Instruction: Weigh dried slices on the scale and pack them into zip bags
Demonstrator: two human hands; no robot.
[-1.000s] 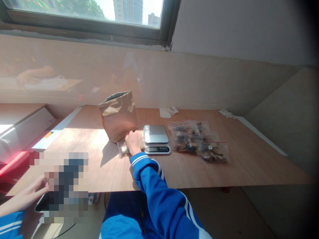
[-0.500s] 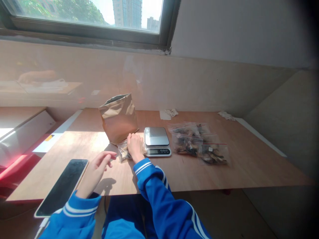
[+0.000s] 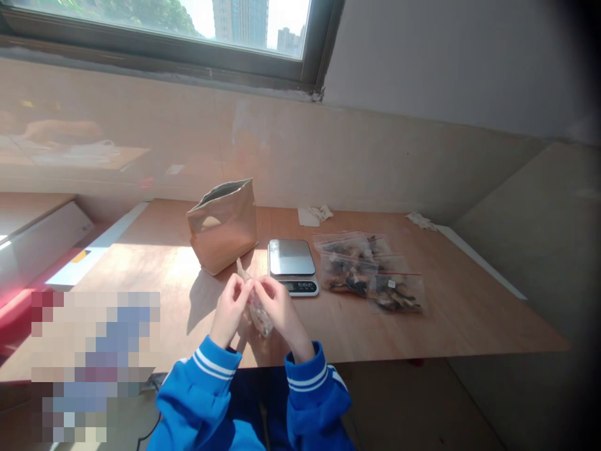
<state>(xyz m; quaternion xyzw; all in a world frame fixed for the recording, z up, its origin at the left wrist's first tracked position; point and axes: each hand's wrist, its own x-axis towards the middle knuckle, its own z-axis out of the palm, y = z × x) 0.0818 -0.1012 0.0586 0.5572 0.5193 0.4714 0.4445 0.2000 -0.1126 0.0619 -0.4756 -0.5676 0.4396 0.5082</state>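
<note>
Both hands hold a small clear plastic bag (image 3: 261,319) in front of the kitchen scale. My left hand (image 3: 230,308) pinches it from the left, and my right hand (image 3: 280,308) pinches it from the right, the fingertips nearly meeting. The bag hangs tilted between them, with pale contents that I cannot make out. Just behind my right hand sits the digital kitchen scale (image 3: 292,257), its steel plate bare and its display partly covered by the hand. A brown stand-up pouch (image 3: 223,228) stands upright with its top open, behind and left of my hands.
Right of the scale lie several clear zip bags (image 3: 397,294) of dark dried pieces, overlapping. Crumpled white paper (image 3: 322,213) lies at the table's back edge, near the wall. A pixelated patch hides the table's front left corner. Below the window (image 3: 188,37) runs a pale wall.
My right hand has lifted the small bag off the table and drawn it nearer. My left hand has moved right and now grips it too. The phone at left is now hidden by pixelation.
</note>
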